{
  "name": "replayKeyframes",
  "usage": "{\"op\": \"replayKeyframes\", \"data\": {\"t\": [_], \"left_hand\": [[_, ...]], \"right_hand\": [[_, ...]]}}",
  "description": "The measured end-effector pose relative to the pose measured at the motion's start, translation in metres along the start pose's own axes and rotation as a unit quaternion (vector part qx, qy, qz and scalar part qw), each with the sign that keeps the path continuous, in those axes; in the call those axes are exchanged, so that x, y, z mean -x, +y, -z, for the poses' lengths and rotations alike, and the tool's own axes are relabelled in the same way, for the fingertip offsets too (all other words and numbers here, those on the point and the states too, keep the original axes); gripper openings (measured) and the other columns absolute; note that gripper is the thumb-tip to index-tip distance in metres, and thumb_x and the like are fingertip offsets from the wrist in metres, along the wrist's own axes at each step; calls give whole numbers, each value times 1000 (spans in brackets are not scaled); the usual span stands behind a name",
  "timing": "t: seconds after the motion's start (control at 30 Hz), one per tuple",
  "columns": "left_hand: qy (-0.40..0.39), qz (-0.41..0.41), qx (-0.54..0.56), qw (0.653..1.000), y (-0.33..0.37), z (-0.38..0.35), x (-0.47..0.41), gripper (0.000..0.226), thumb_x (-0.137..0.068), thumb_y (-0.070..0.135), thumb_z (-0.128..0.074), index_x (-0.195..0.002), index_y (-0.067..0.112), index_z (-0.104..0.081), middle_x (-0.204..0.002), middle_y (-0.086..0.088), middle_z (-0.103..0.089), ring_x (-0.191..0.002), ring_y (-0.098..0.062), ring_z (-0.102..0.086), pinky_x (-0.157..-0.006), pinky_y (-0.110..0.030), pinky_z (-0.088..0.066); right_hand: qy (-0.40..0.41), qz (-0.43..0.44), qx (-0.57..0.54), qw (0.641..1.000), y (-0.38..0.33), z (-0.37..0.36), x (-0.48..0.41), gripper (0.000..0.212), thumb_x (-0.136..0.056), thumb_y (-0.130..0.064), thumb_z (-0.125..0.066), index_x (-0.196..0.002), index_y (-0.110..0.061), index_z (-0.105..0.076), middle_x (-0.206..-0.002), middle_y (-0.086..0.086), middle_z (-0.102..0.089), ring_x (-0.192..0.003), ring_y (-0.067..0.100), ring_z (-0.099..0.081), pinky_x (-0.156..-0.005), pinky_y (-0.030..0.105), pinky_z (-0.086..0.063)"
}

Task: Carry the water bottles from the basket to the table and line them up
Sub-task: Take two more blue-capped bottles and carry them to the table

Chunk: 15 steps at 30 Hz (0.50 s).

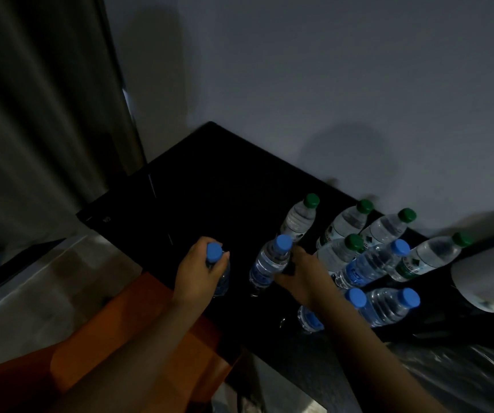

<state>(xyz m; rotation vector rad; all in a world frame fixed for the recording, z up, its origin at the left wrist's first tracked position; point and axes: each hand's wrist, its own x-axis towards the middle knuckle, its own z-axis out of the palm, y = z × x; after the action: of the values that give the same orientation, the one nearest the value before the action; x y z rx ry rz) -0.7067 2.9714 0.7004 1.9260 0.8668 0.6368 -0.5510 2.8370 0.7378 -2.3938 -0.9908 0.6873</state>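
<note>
Bottles must stand straight: your left hand (202,271) grips the left bottle (222,280), your right hand (302,275) holds the right bottle (268,262), so set both down gently beside the row (344,226) past your right hand.

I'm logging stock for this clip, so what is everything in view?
Green-capped bottles: five, clear, back right of the table.
Blue-capped bottles: five, clear; three front right, two in the hands.
Table: one, black, against the wall.
Wall: one, grey, behind.
Curtain: one, grey, left.
Orange surface: one, lower left.
White object: one, right edge, unclear what.
Left hand: grips one blue-capped bottle near its cap.
Right hand: grips another's body.
</note>
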Motion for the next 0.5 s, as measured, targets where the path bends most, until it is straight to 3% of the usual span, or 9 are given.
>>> {"op": "replayKeyframes", "data": {"t": [0.17, 0.3, 0.5], "left_hand": [[-7, -6, -27, 1000, 2, 2, -5, 23, -90, 18, -61, -103, 1, -54, -91, -14, -58, -81, -25, -60, -71, -36, -51], [-58, -3, -109, 992, 8, 6, -19, 22, -90, 20, -60, -104, 4, -54, -97, -13, -58, -88, -25, -60, -74, -35, -50], [-162, -133, -319, 924, 51, 2, -32, 32, -89, 30, -59, -116, 15, -55, -112, -4, -60, -105, -21, -55, -88, -33, -47]], "right_hand": [[-26, 8, 122, 992, 3, -2, 31, 40, -86, -28, -64, -122, -15, -52, -107, 4, -63, -90, 14, -59, -72, 23, -47], [-32, -8, 132, 991, 7, -5, 51, 42, -86, -30, -64, -126, -22, -51, -118, -1, -59, -100, 10, -57, -78, 17, -44], [-3, -36, 134, 990, 9, 5, 77, 38, -85, -30, -65, -121, -22, -55, -115, -2, -61, -99, 10, -59, -82, 21, -51]]}}
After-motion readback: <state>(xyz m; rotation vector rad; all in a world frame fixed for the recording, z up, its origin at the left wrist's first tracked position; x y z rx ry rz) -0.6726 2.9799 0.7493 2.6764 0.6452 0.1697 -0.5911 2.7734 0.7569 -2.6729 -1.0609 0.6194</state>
